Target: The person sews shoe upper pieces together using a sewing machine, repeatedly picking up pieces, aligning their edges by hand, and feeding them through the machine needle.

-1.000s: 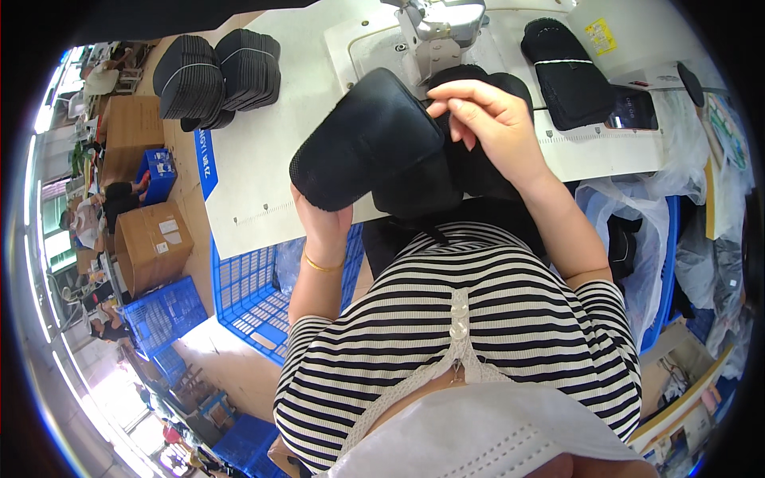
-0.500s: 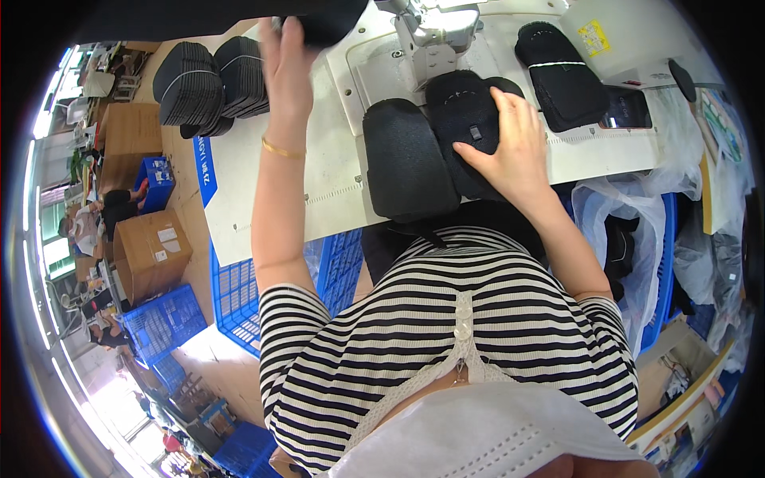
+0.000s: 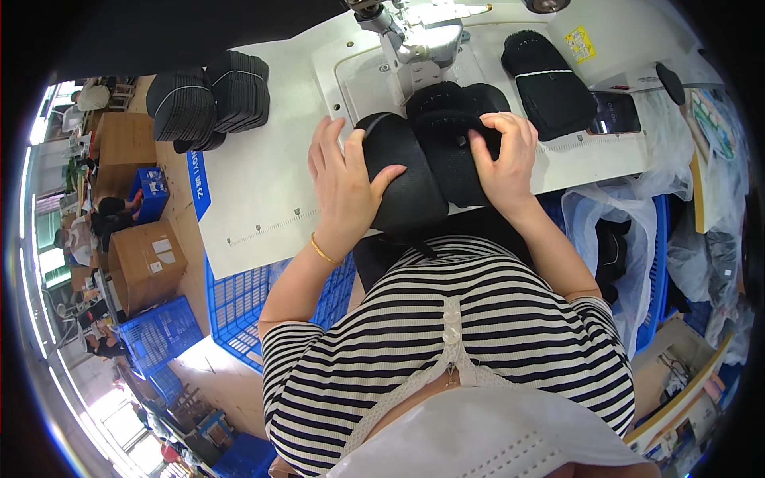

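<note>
My left hand (image 3: 343, 175) lies along the left edge of a stack of smooth black sole-shaped pieces (image 3: 402, 183). Its thumb is on the top piece and its fingers are by the edge, gripping it. Beside that stack sits a pile of black fabric shoe uppers (image 3: 448, 163) with stitch marks at their far end. Between thumb and fingers, my right hand (image 3: 510, 155) pinches the right side of the top upper, which is bent up a little. The fingertips of this hand are partly hidden behind the fabric.
A sewing machine head (image 3: 414, 48) stands beyond the pieces. Right of it lies a tied black bundle (image 3: 550, 92) near a phone (image 3: 615, 113). Tied black stacks (image 3: 239, 92) stand at the table's far left. Blue crates (image 3: 239, 311) flank my lap below the table.
My left hand has come down from the far left onto the left stack. My right hand has shifted slightly, and the top upper is now lifted and bent.
</note>
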